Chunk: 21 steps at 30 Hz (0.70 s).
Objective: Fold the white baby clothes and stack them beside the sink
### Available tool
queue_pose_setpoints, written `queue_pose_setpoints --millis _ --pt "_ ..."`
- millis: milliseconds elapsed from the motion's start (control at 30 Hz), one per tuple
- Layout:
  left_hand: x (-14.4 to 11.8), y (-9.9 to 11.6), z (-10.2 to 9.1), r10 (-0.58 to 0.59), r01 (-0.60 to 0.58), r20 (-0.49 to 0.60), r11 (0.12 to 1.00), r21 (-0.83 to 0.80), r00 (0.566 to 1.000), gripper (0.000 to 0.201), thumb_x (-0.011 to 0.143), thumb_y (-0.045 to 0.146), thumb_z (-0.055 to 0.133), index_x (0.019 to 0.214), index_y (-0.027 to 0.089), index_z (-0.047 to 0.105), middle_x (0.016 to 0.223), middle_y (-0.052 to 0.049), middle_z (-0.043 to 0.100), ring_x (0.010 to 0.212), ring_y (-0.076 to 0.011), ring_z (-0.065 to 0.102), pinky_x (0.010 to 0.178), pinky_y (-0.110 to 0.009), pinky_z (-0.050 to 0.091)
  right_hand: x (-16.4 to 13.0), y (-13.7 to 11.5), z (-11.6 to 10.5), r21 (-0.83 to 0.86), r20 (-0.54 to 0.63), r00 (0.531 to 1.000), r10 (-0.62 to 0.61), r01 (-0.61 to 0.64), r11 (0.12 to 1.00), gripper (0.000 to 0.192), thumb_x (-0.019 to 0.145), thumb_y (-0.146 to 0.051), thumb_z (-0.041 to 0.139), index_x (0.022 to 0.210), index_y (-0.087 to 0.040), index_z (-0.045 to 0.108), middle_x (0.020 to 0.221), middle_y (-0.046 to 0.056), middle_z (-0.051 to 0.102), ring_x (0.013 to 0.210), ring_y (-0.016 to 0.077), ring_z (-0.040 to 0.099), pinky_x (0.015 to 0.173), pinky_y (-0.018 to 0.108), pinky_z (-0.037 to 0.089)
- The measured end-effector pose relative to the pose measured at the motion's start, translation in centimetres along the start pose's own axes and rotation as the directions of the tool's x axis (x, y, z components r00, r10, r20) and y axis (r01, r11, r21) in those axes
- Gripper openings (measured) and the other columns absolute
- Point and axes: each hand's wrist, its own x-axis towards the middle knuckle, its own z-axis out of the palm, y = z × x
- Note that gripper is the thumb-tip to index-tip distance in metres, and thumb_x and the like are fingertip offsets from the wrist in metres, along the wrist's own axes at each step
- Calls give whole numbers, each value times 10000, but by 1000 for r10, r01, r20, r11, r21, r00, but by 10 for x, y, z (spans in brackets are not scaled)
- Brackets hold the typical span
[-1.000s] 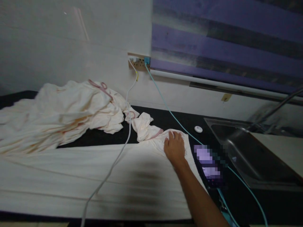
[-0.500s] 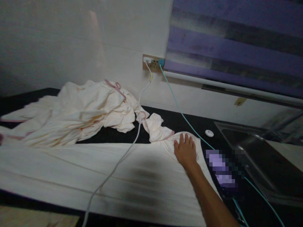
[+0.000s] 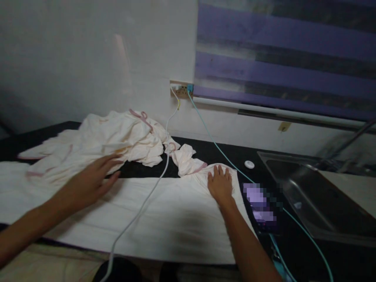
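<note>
Two hands on the cream cloth point(image 3: 164, 211) spread over the black counter point(image 3: 235, 150); right hand point(image 3: 221, 185) pressing flat, fingers splayed, near its bunched end; left hand point(image 3: 91, 180) open over the cloth's left part, white cable point(image 3: 147, 197) between them.

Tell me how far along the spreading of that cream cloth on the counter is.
Done: the near stretch of the cream cloth lies flat along the black counter. In hand: the right hand presses flat on its right end, and the left hand reaches open over the left part. Left: the bunched heap behind is crumpled, and a white cable lies across the flat part.
</note>
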Motion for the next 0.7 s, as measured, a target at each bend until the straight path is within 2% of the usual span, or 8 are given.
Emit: queue_pose_setpoints --millis 167,267,333,400,467,533,600,700 --pt "61 101 52 288 -254 132 940 -226 949 363 1076 360 424 1343 171 580 1312 -124 689 1205 -228 671 1103 -379 536 1 4 -2 51 -15 1000 -12 13 999 621 1104 -430 339 1653 -149 409 1727 92 359 1625 378 213 1296 508 197" --pt "97 153 73 443 -404 81 867 -291 893 427 1068 365 418 1408 148 558 1413 -177 646 1355 -274 597 1189 -428 481 1 6 -2 77 -28 999 -15 17 997 614 1104 -424 341 1650 -151 413 1722 93 373 1623 371 219 1294 502 194" --pt "119 172 84 444 -408 85 872 -271 892 565 1043 403 466 1522 103 454 1564 -235 522 1494 -316 468 1256 -487 402 1 6 -3 91 -28 999 -16 18 996 610 1105 -423 340 1645 -152 421 1720 94 377 1623 369 218 1292 500 195" --pt "136 179 92 367 -328 195 922 -204 909 696 989 438 555 1549 52 411 1595 -281 469 1506 -346 440 1252 -507 379 1 7 -4 102 -27 999 -17 20 995 605 1105 -420 342 1642 -153 426 1718 94 380 1624 367 215 1290 498 196" --pt "150 176 98 279 -246 335 960 -137 900 650 924 461 639 1402 27 565 1399 -274 631 1313 -346 598 1142 -486 465 0 7 -5 111 -33 999 -19 23 994 602 1105 -418 345 1638 -154 431 1715 97 386 1623 364 219 1290 498 195" --pt "159 167 98 235 -204 414 972 -120 879 488 900 489 666 1092 42 708 1032 -175 744 978 -276 683 951 -418 538 0 7 -5 116 -42 999 -21 26 993 595 1104 -418 348 1629 -155 447 1710 100 396 1619 364 232 1291 501 195" --pt "166 156 93 235 -184 445 971 -155 864 440 891 513 686 831 78 706 757 -62 694 739 -189 620 780 -323 523 0 7 -5 117 -51 998 -22 28 993 583 1104 -422 355 1615 -167 471 1700 98 415 1612 361 252 1290 500 201" --pt "177 138 76 241 -144 431 959 -246 869 387 867 469 740 758 101 687 651 31 645 642 -118 552 662 -222 459 1 6 -5 125 -66 998 -25 33 992 559 1105 -434 372 1603 -211 492 1683 87 446 1602 341 285 1279 489 227"
